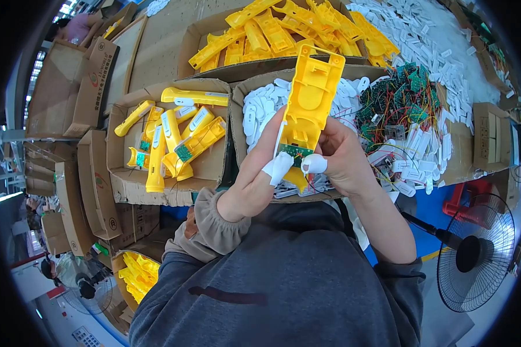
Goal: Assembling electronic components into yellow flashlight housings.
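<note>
1. Left grip and right grip hold a yellow shell between them, taped thumbs at its green circuit board.
2. The shell is above a carton of white parts, board end toward the carton's near edge.

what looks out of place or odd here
At right, circuit boards lie in a tangled, wiry heap beside strewn white parts, which looks untidy. The left hand and right hand wear white thumb wraps, perhaps protective. Nothing looks plainly broken.
</note>
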Available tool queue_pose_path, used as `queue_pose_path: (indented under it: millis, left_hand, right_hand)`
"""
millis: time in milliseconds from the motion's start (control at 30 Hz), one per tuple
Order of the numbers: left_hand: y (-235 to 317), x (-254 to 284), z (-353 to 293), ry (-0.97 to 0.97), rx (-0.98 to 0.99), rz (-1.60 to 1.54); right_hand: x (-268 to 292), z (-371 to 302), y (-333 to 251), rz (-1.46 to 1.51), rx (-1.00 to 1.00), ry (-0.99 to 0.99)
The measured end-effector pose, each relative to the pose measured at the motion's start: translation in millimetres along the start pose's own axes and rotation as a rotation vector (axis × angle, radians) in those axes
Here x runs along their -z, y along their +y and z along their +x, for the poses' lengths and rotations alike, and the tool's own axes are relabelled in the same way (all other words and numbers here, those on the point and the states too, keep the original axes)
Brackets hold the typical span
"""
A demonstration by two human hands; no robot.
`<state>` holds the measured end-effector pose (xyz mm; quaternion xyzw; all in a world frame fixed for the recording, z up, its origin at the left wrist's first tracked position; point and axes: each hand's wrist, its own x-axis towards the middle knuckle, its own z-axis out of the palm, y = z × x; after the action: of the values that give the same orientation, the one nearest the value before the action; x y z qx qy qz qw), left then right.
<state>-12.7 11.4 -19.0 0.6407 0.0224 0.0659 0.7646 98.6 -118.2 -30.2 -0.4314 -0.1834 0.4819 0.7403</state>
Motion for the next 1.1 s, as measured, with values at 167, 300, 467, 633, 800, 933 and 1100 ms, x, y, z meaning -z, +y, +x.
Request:
queue_pose_path:
  millis: [167,300,467,633,800,933,1100]
  left_hand:
    - [-4,-4,0,0.033,-0.010,-0.082]
    - [-14,-3,4,0.087,-0.134,0.182]
    - [-9,0,8,0.064,-0.230,0.436]
    - [-11,5,5,0.065,-0.159,0.578]
    - [-27,17,19,0.115,-0.147,0.306]
    - [1,16,24,0.084,0.043,-0.491]
    - [1,26,30,0.181,0.084,-0.515]
  right_hand:
    - [-4,-2,21,0.025,0.150,0.102]
    - [-11,-2,20,0.032,0.172,0.103]
    - [-5,-4,4,-0.100,0.065,0.061]
    - [-3,0,13,-0.164,0.001,0.093]
    - [-2,17,23,-0.089,0.051,0.096]
    - [-6,23,11,0.086,-0.028,-0.004]
    - [-15,34,5,-0.010,0.034,0.022]
